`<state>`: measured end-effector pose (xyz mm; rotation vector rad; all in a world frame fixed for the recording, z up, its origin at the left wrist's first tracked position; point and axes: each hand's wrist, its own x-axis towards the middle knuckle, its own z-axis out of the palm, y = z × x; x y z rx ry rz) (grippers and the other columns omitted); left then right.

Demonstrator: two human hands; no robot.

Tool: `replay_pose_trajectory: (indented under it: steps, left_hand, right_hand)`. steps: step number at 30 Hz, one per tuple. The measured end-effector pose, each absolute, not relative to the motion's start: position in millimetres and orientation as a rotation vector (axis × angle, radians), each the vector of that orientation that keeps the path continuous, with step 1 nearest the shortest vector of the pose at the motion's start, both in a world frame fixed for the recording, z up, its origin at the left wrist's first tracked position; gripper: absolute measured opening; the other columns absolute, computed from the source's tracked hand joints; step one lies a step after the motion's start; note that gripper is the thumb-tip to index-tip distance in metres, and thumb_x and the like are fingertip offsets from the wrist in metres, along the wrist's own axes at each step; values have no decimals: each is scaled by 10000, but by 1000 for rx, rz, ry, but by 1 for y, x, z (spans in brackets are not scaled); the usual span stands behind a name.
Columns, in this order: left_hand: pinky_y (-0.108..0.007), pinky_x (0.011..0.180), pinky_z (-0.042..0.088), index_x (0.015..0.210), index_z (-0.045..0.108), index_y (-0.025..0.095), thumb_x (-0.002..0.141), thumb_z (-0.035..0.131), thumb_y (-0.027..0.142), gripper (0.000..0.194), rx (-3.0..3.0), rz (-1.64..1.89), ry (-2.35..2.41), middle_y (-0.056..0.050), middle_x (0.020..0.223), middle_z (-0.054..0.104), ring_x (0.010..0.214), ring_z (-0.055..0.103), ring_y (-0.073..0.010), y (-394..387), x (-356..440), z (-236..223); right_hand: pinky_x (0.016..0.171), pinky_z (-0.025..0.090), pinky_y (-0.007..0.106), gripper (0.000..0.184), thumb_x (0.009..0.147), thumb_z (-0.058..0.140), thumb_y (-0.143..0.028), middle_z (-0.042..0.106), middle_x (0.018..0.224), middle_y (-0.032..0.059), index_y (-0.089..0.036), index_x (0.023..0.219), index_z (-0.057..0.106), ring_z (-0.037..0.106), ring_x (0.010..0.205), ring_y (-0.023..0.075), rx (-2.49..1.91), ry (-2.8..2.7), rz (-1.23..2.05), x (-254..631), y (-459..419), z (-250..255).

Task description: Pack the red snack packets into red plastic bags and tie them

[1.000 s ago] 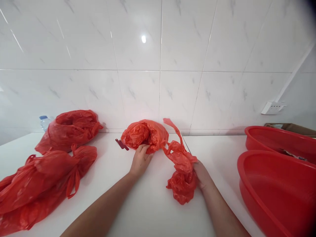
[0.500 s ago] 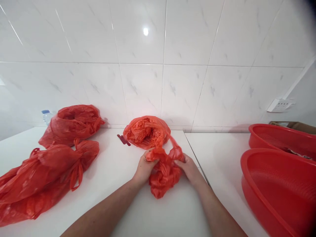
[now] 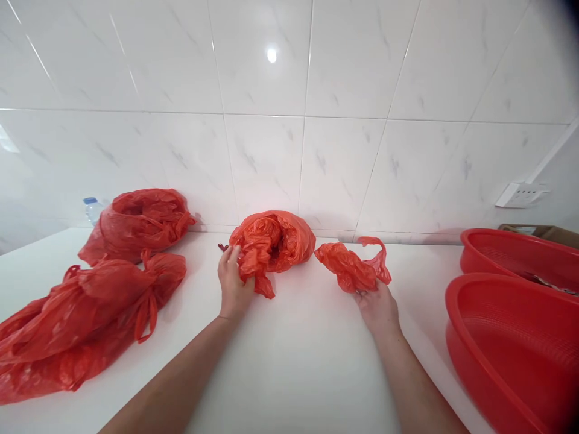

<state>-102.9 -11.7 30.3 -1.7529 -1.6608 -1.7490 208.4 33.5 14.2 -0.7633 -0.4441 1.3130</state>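
Observation:
My left hand [image 3: 235, 289] is closed around a crumpled red plastic bag [image 3: 256, 260], with a loose end hanging past the thumb. Just behind it, against the wall, sits an open-mouthed red bag [image 3: 302, 241] holding more crumpled red plastic; the crumpled bag overlaps its front left. Over on the right, my right hand [image 3: 380, 308] grips a second crumpled red plastic bag [image 3: 348, 268] from below, and a thin handle loop curls up from it. Its fingertips are partly hidden beneath the plastic. A dark red strip [image 3: 221, 247] shows beyond my left fingers.
Two full red bags lie at left: a slumped one [image 3: 140, 223] at the back and a knotted one [image 3: 99, 307] nearer. Behind them stands a clear bottle [image 3: 93, 212]. Two red plastic baskets [image 3: 474, 295] occupy the right, with a cardboard box [image 3: 547, 234] behind. A tiled wall closes the back.
Both hands held one bunch of red plastic together; now they are apart, each with a crumpled bag. My left hand moved left toward the open bag, my right hand moved right.

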Motion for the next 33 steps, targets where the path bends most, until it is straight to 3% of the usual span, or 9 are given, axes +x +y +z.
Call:
replay_pose_trajectory:
  steps: [4,7,9,16,19,22,28,33]
  left_hand:
    - [-508,1108,256,1233,563,286,784,589,183,461,-2130,-1051,-1531,-72,1507,288,1386,236,-338,-17,-90,31]
    - [-538,1064,294,1303,509,260,815,573,385,508,-2314,-682,-1624,-112,1499,316,1376,253,-345,-7,-85,24]
    - [-544,1037,312,1326,488,250,864,487,409,489,-2286,-590,-1729,-117,1477,358,1362,281,-332,6,-86,20]
    - [-596,986,284,1167,618,243,813,441,127,413,-1971,-623,-1926,-138,1392,448,1309,320,-335,48,-98,21]
    - [-610,1007,236,1097,639,211,810,474,159,335,-1872,-675,-1944,-163,1355,461,1313,299,-341,48,-99,20]
    - [-596,1024,230,1145,592,197,787,522,179,365,-1780,-781,-1886,-170,1337,469,1302,324,-336,37,-97,20]
    - [-471,1065,277,1171,540,205,823,545,226,349,-1925,-1097,-1378,-134,1334,494,1248,429,-274,-7,-71,38]
    - [-425,1023,351,1395,331,172,817,590,350,658,-2462,-912,-1171,-161,1357,491,1241,451,-276,-29,-29,41]
  right_hand:
    - [695,556,304,164,653,613,-247,682,861,5,-221,813,637,636,853,183,-832,-674,1277,207,34,11]
    - [685,524,264,186,590,615,-185,666,775,-9,-205,774,636,625,782,164,-909,-842,1247,206,32,9]
    - [678,509,260,218,567,611,-157,667,759,-4,-186,780,643,618,751,162,-949,-900,1250,205,30,9]
    - [692,493,324,332,610,614,-208,687,834,29,-176,940,647,625,795,221,-1173,-1115,1128,197,25,14]
    - [722,479,326,311,619,628,-229,682,866,23,-194,928,644,617,838,227,-1252,-1197,1026,192,23,14]
    - [714,476,329,288,631,630,-246,682,871,18,-209,916,644,617,824,226,-1284,-1270,985,188,20,14]
    - [715,466,335,293,622,595,-234,679,838,19,-210,912,629,608,792,223,-1266,-1256,955,182,19,19]
    - [773,461,289,293,560,533,-156,677,812,-29,-226,824,638,599,798,175,-1175,-1212,944,172,10,30]
